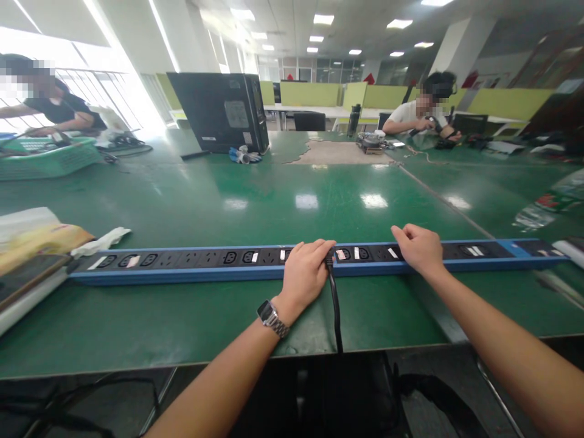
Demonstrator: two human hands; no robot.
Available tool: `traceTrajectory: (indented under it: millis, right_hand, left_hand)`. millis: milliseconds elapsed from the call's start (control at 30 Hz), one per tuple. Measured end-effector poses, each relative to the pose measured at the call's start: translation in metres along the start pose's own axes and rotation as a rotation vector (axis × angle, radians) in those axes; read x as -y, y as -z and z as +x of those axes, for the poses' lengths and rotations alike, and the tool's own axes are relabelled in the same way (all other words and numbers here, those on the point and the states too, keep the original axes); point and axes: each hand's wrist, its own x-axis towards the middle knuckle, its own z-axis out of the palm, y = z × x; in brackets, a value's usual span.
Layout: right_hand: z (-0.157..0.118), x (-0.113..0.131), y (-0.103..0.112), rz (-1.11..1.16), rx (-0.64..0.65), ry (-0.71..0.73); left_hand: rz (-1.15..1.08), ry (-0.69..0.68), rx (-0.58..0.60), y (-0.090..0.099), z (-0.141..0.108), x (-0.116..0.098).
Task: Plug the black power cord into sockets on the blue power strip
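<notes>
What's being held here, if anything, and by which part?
The left hand apparently grips the slim black cable by its upper end; nothing shows in the curled right hand.

A long blue-and-black metal power strip (182, 275) lies across the glossy green counter (205, 213). The bare left hand (306, 267) is on the strip's middle, the bare right hand (418, 246) over it farther right. A thick black cable (336, 307) runs in front of the strip. Well behind the strip, left of its middle, stands a boxy black computer tower (201, 115).
</notes>
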Motion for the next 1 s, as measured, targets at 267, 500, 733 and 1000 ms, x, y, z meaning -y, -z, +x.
traceTrajectory:
  millis: [267,500,733,1000]
  right_hand:
    - [0.000,0.001,-0.001,-0.013,-0.007,0.001]
    - [0.000,-0.001,-0.002,-0.004,-0.032,0.028]
    - [-0.001,-0.002,-0.001,0.015,-0.037,0.048]
    - [-0.002,0.000,-0.001,0.020,-0.047,0.036]
  left_hand:
    - [-0.078,0.168,-0.234,0.078,-0.013,0.064]
    - [0.103,0.011,0.060,0.082,-0.041,0.086]
    - [0.109,0.013,0.163,0.084,-0.027,0.081]
    - [0.099,-0.060,0.144,0.083,-0.035,0.088]
